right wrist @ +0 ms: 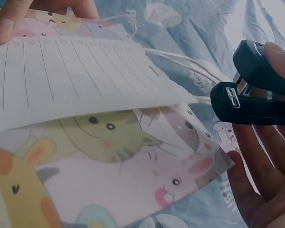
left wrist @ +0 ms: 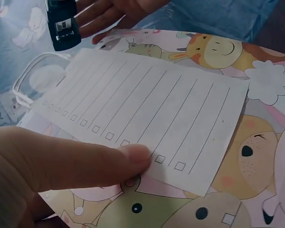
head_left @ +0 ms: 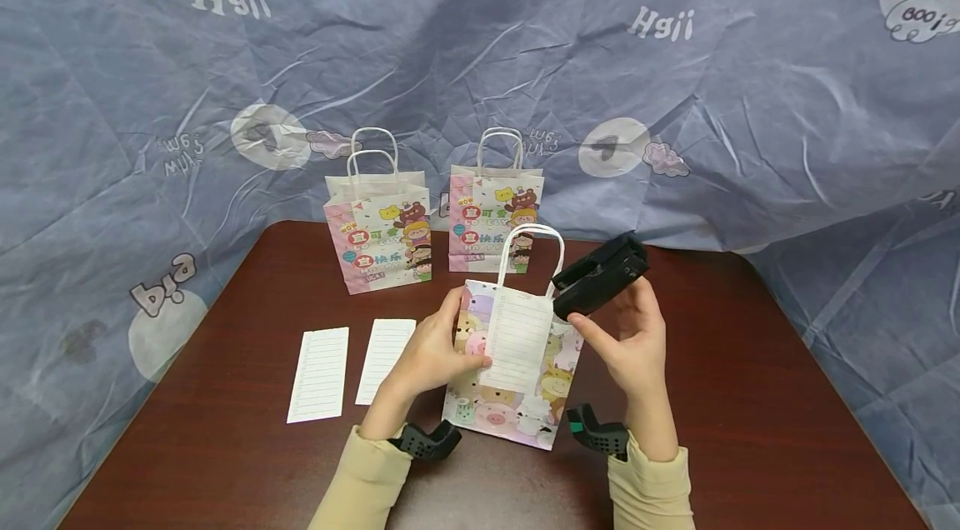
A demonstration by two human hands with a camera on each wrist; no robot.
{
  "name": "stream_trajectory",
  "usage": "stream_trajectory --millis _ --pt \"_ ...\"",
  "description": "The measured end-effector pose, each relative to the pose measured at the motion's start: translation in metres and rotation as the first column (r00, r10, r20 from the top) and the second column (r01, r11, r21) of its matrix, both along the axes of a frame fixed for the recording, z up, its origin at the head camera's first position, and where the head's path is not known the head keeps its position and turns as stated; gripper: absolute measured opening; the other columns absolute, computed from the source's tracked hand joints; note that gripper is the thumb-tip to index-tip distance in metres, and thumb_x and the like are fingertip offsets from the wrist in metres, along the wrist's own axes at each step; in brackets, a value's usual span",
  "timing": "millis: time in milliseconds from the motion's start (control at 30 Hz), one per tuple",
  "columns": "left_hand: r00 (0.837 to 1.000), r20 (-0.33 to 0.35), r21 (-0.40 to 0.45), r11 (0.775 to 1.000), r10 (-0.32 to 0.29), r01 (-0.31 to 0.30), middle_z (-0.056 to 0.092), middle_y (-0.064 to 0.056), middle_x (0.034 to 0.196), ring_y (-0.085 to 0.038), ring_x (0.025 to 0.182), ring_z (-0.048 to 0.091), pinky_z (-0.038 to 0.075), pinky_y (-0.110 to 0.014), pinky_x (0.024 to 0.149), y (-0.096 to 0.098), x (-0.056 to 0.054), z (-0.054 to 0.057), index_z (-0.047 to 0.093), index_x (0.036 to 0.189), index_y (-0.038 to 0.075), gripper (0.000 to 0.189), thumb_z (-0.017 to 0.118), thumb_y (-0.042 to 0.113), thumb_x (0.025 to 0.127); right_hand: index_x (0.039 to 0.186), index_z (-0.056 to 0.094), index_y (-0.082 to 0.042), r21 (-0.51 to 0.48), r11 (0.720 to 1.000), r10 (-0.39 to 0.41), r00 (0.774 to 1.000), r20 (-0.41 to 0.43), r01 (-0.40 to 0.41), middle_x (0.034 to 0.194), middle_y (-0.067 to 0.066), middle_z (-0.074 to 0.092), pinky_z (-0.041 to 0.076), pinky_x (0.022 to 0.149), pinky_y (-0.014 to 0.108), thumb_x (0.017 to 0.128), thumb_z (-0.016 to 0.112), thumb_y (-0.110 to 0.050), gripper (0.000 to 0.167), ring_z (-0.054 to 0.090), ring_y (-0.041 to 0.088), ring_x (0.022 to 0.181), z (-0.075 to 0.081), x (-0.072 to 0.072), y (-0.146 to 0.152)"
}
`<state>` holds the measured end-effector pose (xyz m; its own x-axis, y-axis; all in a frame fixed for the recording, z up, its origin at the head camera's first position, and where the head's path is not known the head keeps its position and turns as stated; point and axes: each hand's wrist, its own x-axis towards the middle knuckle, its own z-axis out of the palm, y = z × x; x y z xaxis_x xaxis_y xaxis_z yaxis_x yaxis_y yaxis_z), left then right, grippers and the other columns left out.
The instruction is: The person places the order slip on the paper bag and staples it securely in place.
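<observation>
Two hands are at work before us, each clamped on something. We see the left hand (head_left: 431, 347) gripping the left edge of an animal-print bag (head_left: 498, 409), its thumb pressed on a lined sheet (head_left: 517, 338) that lies over the bag's face, with other fingers behind the bag. That bag sits tilted just right of the left hand, its white handles (head_left: 531, 227) rising beyond the thumb. In the right wrist view we make out a short dark mark near the sheet's top edge, and we see the sheet's long side toward the right hand (head_left: 633, 338) standing a little off the bag. That hand pinches a black stapler (head_left: 603, 276) between thumb and fingers; the stapler's two arms stand apart, its nose just left of the hand, near the bag's top edge. Left of the left hand, on the dark bench (head_left: 720, 397), we see two loose sheets lying flat: a nearer sheet (head_left: 384, 363) just beside the hand and a farther sheet (head_left: 318, 376) past it. Ahead of the left hand stands one pink-and-white bag (head_left: 386, 242), and right of it a second pink-and-white bag (head_left: 487, 217), beyond the held one.
</observation>
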<state>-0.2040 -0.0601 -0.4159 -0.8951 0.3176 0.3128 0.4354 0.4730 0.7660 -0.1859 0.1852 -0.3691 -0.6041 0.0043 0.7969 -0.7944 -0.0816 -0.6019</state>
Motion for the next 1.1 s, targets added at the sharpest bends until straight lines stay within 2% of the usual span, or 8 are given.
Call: stream_trajectory --millis 200,400,700,900,1100 --pt "0.997 -0.05 -0.026 0.998 0.053 -0.054 0.059 -0.003 0.092 -0.015 0.076 0.055 0.045 -0.03 0.063 0.004 0.0 -0.003 0.032 0.137 0.012 0.091 0.085 0.018 0.063 0.137 0.033 0.009 -0.021 1.0 0.02 1.0 0.019 -0.02 0.121 0.017 0.055 0.045 0.09 0.031 0.071 0.072 0.016 0.077 0.057 0.025 0.106 0.0 -0.001 0.009" --pt "0.993 -0.077 0.005 0.996 0.087 -0.087 0.058 -0.007 0.099 -0.017 0.082 0.054 0.045 -0.033 0.068 0.009 -0.001 -0.007 0.029 0.138 0.013 0.093 0.084 0.015 0.064 0.142 0.026 0.005 -0.036 0.998 0.059 0.997 0.043 -0.058 0.123 0.02 0.052 0.05 0.083 0.03 0.068 0.062 0.026 0.085 0.059 0.024 0.099 -0.001 -0.001 0.016" --pt "0.973 -0.18 -0.004 0.989 0.144 -0.147 0.058 -0.013 0.112 -0.025 0.099 0.056 0.046 -0.043 0.082 0.018 -0.004 -0.014 0.032 0.136 0.009 0.088 0.084 0.015 0.065 0.142 0.027 0.005 -0.049 0.997 0.061 0.997 0.05 -0.058 0.124 0.021 0.051 0.05 0.083 0.03 0.067 0.06 0.028 0.085 0.059 0.025 0.101 0.0 -0.002 0.021" --pt "0.963 -0.204 0.024 0.985 0.175 -0.173 0.057 -0.012 0.116 -0.024 0.104 0.055 0.046 -0.042 0.082 0.025 -0.005 -0.02 0.031 0.138 0.01 0.086 0.081 0.016 0.068 0.142 0.027 0.006 -0.08 0.995 0.058 0.997 0.053 -0.053 0.124 0.022 0.051 0.051 0.082 0.03 0.066 0.058 0.031 0.085 0.058 0.026 0.102 -0.001 -0.003 0.026" --pt "0.968 -0.167 0.011 0.982 0.186 -0.186 0.055 -0.009 0.119 -0.024 0.103 0.052 0.044 -0.042 0.082 0.032 -0.006 -0.028 0.023 0.144 0.016 0.1 0.082 0.018 0.063 0.143 0.025 0.002 -0.124 0.991 0.055 0.996 0.071 -0.045 0.123 0.022 0.049 0.051 0.082 0.029 0.07 0.06 0.028 0.085 0.058 0.026 0.1 -0.003 -0.003 0.033"
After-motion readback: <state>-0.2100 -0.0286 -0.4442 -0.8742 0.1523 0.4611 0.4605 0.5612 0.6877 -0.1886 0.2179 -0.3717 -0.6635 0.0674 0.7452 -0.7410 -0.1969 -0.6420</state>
